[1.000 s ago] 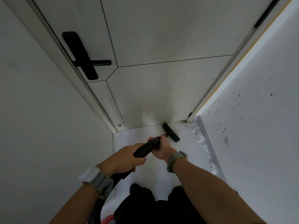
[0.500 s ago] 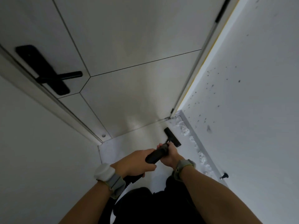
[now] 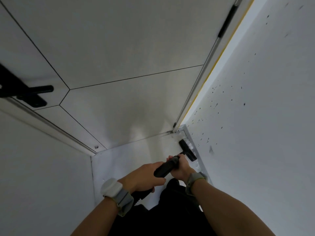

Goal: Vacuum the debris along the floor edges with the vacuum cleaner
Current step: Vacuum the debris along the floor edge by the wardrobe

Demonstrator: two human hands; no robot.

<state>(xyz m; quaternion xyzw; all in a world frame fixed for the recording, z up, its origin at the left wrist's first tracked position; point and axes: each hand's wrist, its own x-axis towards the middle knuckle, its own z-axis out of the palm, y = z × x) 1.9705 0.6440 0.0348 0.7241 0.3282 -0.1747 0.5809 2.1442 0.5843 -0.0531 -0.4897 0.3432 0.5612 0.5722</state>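
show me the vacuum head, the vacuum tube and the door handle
vacuum head [image 3: 187, 150], head view, middle of its black bar
vacuum tube [image 3: 166, 167], head view, thick black grip section
door handle [image 3: 39, 90], head view, on the lever

A narrow patch of pale white floor [image 3: 122, 160], shut in by a plain wall on the left, a door at the far end and a dark-speckled wall on the right. The flat black nozzle of the vacuum cleaner [image 3: 187, 150] rests on it near the far right corner, lying along the right edge. White crumbly debris [image 3: 190, 146] lines that edge beside the nozzle.
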